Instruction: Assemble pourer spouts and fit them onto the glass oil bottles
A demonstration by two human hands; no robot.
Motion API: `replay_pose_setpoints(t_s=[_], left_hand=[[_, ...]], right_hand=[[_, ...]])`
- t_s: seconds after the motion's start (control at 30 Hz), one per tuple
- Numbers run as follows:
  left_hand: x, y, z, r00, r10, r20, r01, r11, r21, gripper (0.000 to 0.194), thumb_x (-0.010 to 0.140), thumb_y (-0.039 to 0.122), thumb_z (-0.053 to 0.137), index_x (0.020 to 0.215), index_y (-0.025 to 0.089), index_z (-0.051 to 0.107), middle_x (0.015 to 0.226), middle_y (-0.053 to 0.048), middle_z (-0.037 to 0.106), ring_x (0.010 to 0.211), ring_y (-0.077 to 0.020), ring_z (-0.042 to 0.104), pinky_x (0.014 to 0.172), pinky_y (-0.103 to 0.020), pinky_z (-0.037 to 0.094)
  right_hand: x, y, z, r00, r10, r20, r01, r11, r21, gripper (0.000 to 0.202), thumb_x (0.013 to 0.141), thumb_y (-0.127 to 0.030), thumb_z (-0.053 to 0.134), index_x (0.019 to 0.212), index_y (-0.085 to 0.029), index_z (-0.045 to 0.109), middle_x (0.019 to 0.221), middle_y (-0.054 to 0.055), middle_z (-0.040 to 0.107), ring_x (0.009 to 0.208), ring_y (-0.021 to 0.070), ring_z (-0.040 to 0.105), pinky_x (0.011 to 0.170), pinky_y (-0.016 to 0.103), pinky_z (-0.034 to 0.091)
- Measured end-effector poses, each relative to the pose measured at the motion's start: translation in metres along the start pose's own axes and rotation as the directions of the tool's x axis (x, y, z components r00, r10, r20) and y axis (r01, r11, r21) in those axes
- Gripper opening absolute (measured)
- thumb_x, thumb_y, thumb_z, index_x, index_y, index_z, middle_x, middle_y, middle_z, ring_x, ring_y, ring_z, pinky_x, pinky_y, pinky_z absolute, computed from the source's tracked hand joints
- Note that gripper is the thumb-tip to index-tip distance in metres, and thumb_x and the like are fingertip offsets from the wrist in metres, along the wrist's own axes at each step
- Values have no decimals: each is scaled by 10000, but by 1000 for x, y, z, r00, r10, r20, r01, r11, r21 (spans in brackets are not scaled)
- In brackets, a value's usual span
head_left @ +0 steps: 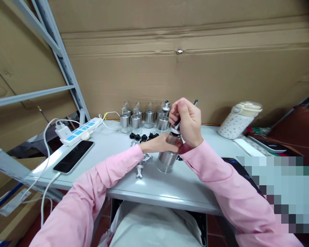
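Observation:
A glass bottle [167, 161] with a metal sleeve stands near the table's front edge. Around its upper part, my left hand [168, 144] is wrapped. Above it, my right hand [186, 120] is closed on a silver-and-black bottle top [175, 129] at the bottle's mouth; dark ends of it poke out beside the fist, and the rest is hidden. Silver nozzle-like parts [139, 168] lie left of the bottle, partly beneath my left forearm. Just behind that forearm are several black caps [143, 138].
Several similar bottles [136, 120] stand at the back by the cardboard, one with a top fitted. A power strip [79, 132] and phone [74, 157] with white cables lie left. To the right are a tilted dotted flask [238, 120] and a dark device [243, 171].

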State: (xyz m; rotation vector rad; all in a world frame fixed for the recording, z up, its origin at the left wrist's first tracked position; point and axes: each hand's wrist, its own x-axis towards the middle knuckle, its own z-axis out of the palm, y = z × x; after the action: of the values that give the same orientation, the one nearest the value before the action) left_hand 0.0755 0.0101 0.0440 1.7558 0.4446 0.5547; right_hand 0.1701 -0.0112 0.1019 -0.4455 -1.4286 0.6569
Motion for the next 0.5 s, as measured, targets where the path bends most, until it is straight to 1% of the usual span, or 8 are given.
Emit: replay_pose_setpoints(t_s=[0.1,0.23,0.4,0.5], left_hand=[[-1,0,0,999,-29,-15,29,999,-13,76,611,126,571,635,142,501,612,56,481,585,-64,426,562,-217,330],[-1,0,1,999,-17,-43,16,1000,-16,99,605,131,592,690,133,541,659,39,528,626,-78,467,595,-225,368],[2,-5,4,999,-17,-31,16,1000,-21,107,601,149,610,659,127,523,639,37,516,609,-77,459,577,-223,363],[2,-7,3,1000,-9,-28,9,1000,0,104,607,150,596,674,132,518,640,38,514,613,-81,459,583,-228,366]], right_hand=[[-3,1,0,999,19,42,-19,1000,4,432,820,-553,456,607,-177,463,495,-65,332,412,44,331,387,179,292],[-7,0,0,993,63,102,-66,997,26,488,810,-604,420,591,-171,473,493,-54,333,412,49,334,381,189,273],[-10,1,-1,987,135,85,-137,990,18,507,789,-641,412,587,-179,462,507,-49,329,401,55,327,367,203,259],[-12,3,-2,991,113,75,-113,994,-15,488,794,-615,438,575,-179,461,506,-45,327,405,60,325,367,212,249]])
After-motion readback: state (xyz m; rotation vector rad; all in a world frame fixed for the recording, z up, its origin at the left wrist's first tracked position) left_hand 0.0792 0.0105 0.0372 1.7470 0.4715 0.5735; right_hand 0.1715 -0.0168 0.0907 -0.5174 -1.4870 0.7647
